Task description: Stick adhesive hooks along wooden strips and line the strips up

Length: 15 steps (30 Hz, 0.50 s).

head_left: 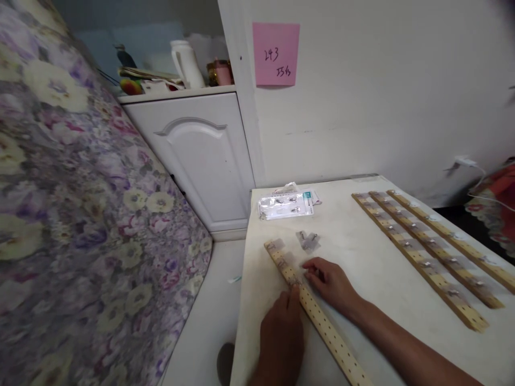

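Note:
A pale wooden strip [328,329] with rows of small holes lies slantwise on the white table. Several small see-through pieces with shiny metal parts sit along its far end, one being a clear piece [284,262]. My left hand [281,327] is at the strip's left side, fingers pressed together, tips on the strip beside another shiny piece. To the right of the strip, my right hand [329,281] has its thumb and forefinger apart, with nothing visible between them. Beyond it lie loose clear pieces with metal parts [308,241].
Several holed wooden strips [418,257] bearing similar pieces lie at the table's right. Clear packets [285,206] lie at the back left. A wall with a pink note [276,54] borders the table [354,230]; a cabinet [193,161] and flowered curtain [92,214] stand left.

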Tool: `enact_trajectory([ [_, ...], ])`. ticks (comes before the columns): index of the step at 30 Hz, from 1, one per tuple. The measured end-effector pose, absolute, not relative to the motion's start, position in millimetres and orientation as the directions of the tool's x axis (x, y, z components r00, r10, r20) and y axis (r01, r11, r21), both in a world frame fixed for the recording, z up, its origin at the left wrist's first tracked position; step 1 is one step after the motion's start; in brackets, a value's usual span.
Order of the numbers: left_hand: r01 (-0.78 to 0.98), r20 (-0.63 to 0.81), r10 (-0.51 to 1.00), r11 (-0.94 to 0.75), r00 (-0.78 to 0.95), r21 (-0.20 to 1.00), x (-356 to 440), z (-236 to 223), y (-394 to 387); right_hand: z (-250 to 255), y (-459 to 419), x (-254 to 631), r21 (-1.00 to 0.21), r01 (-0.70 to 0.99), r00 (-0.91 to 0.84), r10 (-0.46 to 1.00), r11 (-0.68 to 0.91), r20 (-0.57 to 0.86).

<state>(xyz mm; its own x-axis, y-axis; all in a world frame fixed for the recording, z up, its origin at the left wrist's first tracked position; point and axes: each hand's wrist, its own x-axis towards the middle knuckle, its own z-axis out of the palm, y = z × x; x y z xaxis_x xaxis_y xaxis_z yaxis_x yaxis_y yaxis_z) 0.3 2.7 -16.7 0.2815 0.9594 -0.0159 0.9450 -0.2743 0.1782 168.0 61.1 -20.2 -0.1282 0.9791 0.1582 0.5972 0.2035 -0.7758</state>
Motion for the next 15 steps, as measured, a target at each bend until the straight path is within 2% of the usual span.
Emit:
enact_trajectory([
  [7, 0.927, -0.037, 0.955, -0.275, 0.294, 0.256, -1.7, -13.0, 3.5, -20.5, 62.8, 184.3, -0.766, 0.596, -0.078, 0.967, 0.239, 0.241],
  [15, 0.898, -0.023, 0.962, -0.247, 0.273, 0.364, -7.1, 1.5, -2.1, -24.1, 53.2, 225.3, -0.768, 0.591, -0.259, 0.960, 0.247, 0.109],
])
